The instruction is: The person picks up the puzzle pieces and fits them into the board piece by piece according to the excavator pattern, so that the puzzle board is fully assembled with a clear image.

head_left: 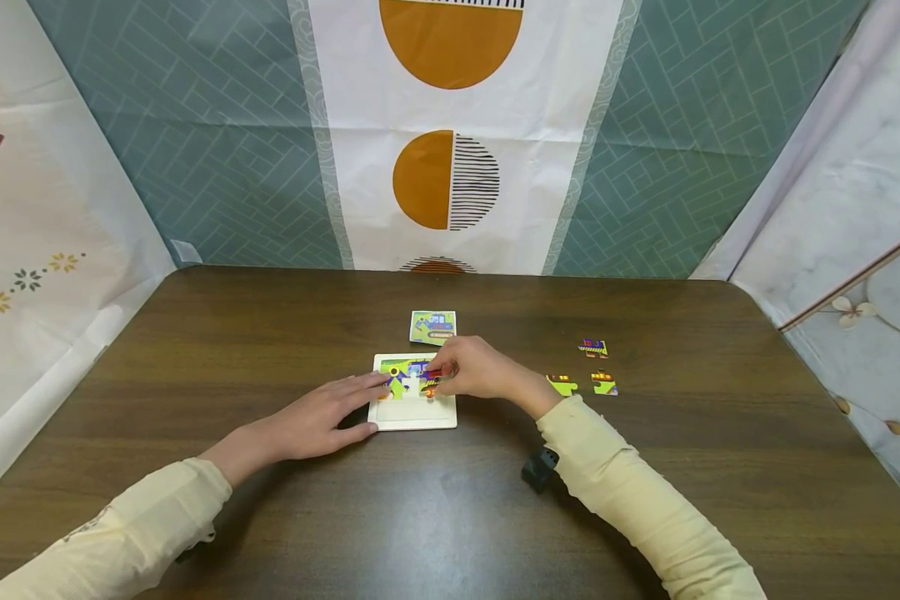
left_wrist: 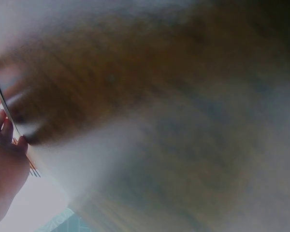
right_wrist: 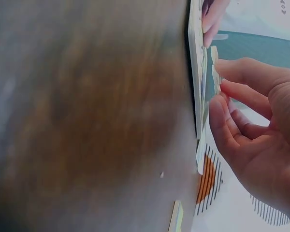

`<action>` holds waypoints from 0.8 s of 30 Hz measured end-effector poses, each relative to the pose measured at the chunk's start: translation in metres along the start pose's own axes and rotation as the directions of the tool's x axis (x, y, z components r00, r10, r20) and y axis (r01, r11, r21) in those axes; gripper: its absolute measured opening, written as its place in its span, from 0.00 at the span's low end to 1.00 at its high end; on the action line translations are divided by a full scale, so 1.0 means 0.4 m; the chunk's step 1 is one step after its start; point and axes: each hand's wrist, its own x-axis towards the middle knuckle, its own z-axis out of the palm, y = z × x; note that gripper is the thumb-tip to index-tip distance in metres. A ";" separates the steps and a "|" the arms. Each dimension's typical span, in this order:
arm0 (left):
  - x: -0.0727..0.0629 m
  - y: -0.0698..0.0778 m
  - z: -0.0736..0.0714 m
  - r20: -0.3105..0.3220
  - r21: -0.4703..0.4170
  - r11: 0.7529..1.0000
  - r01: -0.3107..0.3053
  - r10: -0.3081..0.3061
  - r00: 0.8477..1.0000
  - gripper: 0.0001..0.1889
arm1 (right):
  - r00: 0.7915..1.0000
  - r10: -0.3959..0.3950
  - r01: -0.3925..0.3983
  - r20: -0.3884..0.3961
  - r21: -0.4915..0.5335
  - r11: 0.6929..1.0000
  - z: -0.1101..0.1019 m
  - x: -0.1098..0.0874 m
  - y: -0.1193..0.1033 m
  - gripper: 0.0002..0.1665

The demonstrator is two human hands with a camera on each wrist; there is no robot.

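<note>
You hold a puzzle piece (right_wrist: 215, 72) in your right hand (head_left: 476, 368). It sits in a small pinch between your thumb and fingers, over the right side of the white tray (head_left: 412, 417). From the right wrist it seems to be just above the tray, with a thin gap between them.

The piece is flat and thin, so it is likely very light and a bit stiff, like thick card or thin wood. It may bend or chip if you squeeze its little knobs hard. The top looks shiny, so it could slide a bit. Hold it by its thin edges, on two sides that face each other, and keep your fingertips out from under it.

Your left hand (head_left: 318, 417) lies at the left edge of the tray with its fingers stretched out and fairly straight. It pinches nothing. Its thumb is by the tray's near left corner. A light touch there should be enough, as the tray looks light too and may slip.

Some joined pieces (head_left: 396, 387) lie in the tray, with white showing in the middle and below them. Three loose pieces (head_left: 604, 383) lie well to the right of the tray. A picture card (head_left: 432, 327) lies just past the tray's far edge.
</note>
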 end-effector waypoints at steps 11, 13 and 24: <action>-0.001 -0.002 0.002 -0.013 -0.014 1.000 -0.013 0.012 1.000 0.31 | 0.998 -0.065 0.065 0.012 -0.035 0.997 0.015 0.020 -0.015 0.15; -0.002 -0.003 0.003 -0.015 -0.013 1.000 -0.013 0.013 1.000 0.31 | 0.997 -0.070 0.070 0.014 -0.041 0.997 0.018 0.025 -0.017 0.14; -0.002 -0.001 0.000 -0.023 -0.007 1.000 -0.022 0.022 0.999 0.31 | 0.996 -0.071 0.073 0.050 -0.061 0.995 0.028 0.043 -0.034 0.15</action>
